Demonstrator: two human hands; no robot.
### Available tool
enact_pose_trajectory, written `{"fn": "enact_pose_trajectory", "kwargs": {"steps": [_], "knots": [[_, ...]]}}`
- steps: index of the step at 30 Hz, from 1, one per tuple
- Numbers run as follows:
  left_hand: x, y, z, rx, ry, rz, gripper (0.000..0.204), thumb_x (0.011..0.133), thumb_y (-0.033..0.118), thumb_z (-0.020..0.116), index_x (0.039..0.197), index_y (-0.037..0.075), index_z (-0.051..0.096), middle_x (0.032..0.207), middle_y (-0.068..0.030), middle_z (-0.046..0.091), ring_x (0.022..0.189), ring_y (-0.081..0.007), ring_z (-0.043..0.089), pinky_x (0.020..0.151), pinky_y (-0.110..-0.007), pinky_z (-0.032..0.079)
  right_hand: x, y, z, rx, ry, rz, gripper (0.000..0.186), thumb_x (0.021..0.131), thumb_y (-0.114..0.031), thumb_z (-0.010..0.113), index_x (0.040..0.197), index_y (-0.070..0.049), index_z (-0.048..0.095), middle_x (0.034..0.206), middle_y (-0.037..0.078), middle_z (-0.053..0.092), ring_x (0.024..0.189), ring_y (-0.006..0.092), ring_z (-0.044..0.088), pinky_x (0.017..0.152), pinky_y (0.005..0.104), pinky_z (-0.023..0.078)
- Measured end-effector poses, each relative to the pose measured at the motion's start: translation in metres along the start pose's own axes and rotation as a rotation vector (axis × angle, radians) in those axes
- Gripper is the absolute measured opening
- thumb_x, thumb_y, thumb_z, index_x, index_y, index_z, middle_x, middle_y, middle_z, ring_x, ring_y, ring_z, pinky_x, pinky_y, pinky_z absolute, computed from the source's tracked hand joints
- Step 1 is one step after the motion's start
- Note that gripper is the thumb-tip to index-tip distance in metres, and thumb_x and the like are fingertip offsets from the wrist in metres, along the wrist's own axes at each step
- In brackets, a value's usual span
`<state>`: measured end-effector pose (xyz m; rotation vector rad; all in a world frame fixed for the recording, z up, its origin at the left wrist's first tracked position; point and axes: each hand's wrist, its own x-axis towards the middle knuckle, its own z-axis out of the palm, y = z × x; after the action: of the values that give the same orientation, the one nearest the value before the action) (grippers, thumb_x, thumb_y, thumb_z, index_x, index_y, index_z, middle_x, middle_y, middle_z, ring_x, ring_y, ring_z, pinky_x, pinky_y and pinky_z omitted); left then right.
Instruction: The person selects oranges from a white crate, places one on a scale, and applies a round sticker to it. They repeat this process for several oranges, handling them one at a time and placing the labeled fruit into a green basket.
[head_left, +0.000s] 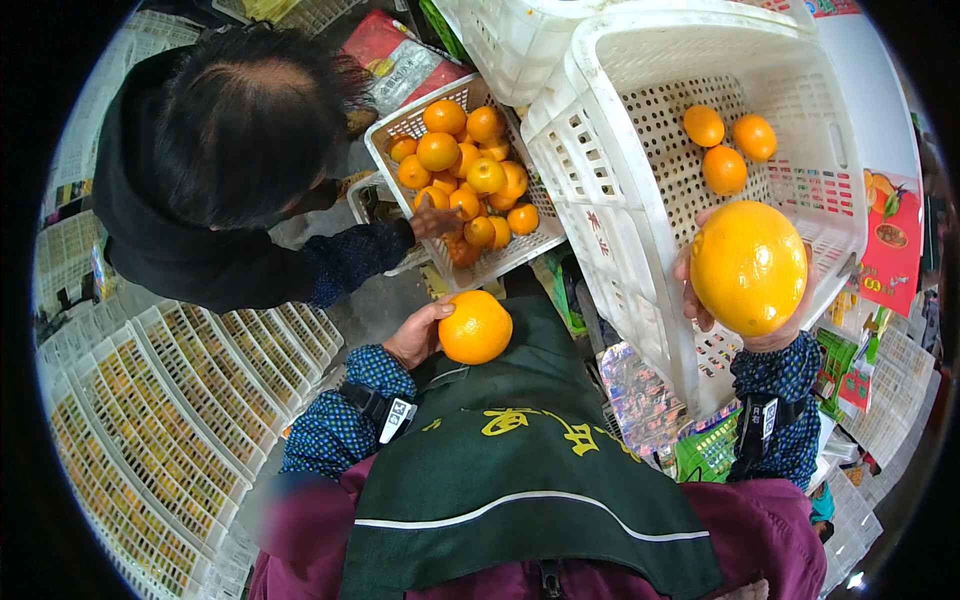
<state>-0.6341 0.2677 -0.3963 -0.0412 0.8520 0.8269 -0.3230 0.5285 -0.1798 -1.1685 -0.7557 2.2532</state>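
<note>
Stacked white crates (pixel 180 372) curve away at your left, a co-worker (pixel 190 245) leans in beyond them, and here you are with an orange in each hand! Looks like the step is handling fruit singly. Your left hand (pixel 410 342) sits low by the dark apron (pixel 520 455), thumb against its orange (pixel 476 328), the other fingers mostly hidden. Your right hand (pixel 776 340) is raised, palm underneath, fingers clasping the side of a second orange (pixel 749 268), seen against the near end of a big white crate (pixel 592 235); three oranges (pixel 724 170) lie inside. Setting yours there would call for clearing the rim, lowering, then easing the fingers. Ahead, the co-worker's hand (pixel 433 220) reaches into a smaller fruit-filled crate (pixel 527 257).
</note>
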Motion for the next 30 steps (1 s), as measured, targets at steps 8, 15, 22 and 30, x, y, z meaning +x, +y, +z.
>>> {"fn": "enact_pose_trajectory", "kwargs": {"steps": [8,15,22,30], "knots": [[-0.001,-0.016,-0.017,-0.007,-0.03,-0.006,0.07,0.095,0.041,0.057,0.153,0.005,0.042,0.146,-0.0151,0.057,0.132,-0.0274,0.059,0.113,-0.042,0.045,-0.023,0.016,0.008,0.234,-0.339,-0.047,0.118,0.075,-0.082,0.065,0.149,0.004,0.035,0.118,0.038,0.061,0.09,0.0473,0.072,0.065,0.048,0.064],[-0.002,-0.013,-0.023,0.0,-0.011,-0.044,0.068,0.096,0.04,0.056,0.153,0.004,0.042,0.146,-0.0144,0.057,0.132,-0.0271,0.059,0.111,-0.042,0.047,-0.051,0.044,0.043,0.306,-0.319,0.068,0.12,0.07,-0.074,0.076,0.15,0.005,0.033,0.133,0.037,0.056,0.122,0.0453,0.061,0.096,0.0525,0.057],[-0.011,-0.006,-0.024,0.01,0.017,-0.041,0.071,0.096,0.039,0.057,0.155,0.005,0.039,0.149,-0.0164,0.054,0.135,-0.0279,0.057,0.114,-0.043,0.045,-0.047,0.088,0.064,-0.026,-0.239,0.34,0.112,0.069,-0.057,0.075,0.154,0.003,0.033,0.143,0.024,0.053,0.131,0.0345,0.057,0.112,0.0459,0.045],[-0.011,-0.005,-0.031,0.011,-0.041,-0.037,0.074,0.095,0.04,0.056,0.156,0.003,0.037,0.15,-0.0184,0.052,0.136,-0.0296,0.055,0.117,-0.043,0.042,-0.028,0.143,0.047,0.033,-0.125,0.435,0.095,0.085,-0.051,0.073,0.158,-0.005,0.032,0.15,0.014,0.05,0.137,0.0268,0.052,0.117,0.0415,0.039]]}}
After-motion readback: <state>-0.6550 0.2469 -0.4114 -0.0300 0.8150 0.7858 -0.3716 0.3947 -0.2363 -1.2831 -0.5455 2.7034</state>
